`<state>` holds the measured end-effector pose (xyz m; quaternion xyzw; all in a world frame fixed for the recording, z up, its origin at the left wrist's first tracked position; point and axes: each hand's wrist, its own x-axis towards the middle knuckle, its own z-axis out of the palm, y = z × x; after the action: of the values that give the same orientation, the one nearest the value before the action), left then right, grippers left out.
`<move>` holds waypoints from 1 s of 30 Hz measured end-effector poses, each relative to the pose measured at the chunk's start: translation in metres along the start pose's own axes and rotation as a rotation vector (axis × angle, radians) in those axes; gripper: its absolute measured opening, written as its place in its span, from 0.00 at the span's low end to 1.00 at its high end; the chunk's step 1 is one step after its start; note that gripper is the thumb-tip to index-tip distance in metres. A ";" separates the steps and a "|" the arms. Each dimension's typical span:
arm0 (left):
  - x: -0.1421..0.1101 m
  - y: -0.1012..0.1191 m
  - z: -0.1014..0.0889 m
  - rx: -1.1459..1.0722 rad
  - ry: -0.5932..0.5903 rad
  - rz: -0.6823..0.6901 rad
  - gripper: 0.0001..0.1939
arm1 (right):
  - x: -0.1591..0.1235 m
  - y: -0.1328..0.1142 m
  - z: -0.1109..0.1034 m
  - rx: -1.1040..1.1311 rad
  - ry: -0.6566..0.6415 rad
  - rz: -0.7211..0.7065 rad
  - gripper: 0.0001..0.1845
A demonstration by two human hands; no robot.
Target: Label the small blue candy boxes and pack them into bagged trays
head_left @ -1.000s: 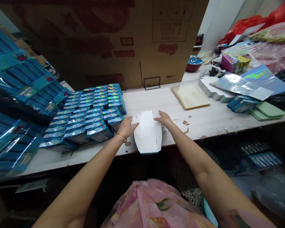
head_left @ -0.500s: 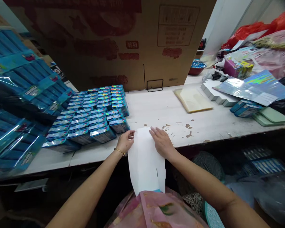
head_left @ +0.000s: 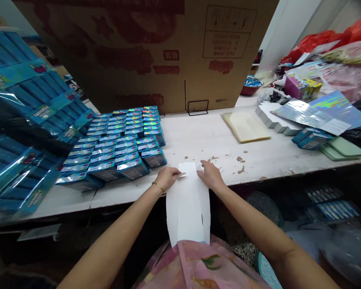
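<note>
Left hand (head_left: pixel 166 178) and right hand (head_left: pixel 209 175) sat on a flat white carton blank (head_left: pixel 188 208) at the desk (head_left: pixel 195 136) edge, fingers (head_left: pixel 175 172) together, can't tell if clamped; closed blue boxes (head_left: pixel 114 154) stacked just left.

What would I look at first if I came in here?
You'd first see rows of small blue boxes with shiny tops on the left of the white table, beside big blue plastic-wrapped packs. In the middle, a long white card hangs over the table edge under the left hand and right hand. A rainbow-shiny holographic sheet lies far right.
</note>
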<state>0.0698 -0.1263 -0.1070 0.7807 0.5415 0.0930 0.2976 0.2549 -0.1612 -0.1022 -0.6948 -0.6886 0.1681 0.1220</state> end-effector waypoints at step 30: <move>0.018 -0.004 0.009 -0.216 -0.022 -0.255 0.16 | 0.017 -0.007 0.008 0.267 -0.170 -0.126 0.27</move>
<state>0.0779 -0.1120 -0.1203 0.6700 0.6197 0.1039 0.3952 0.2457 -0.1443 -0.1077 -0.6112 -0.7101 0.3083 0.1646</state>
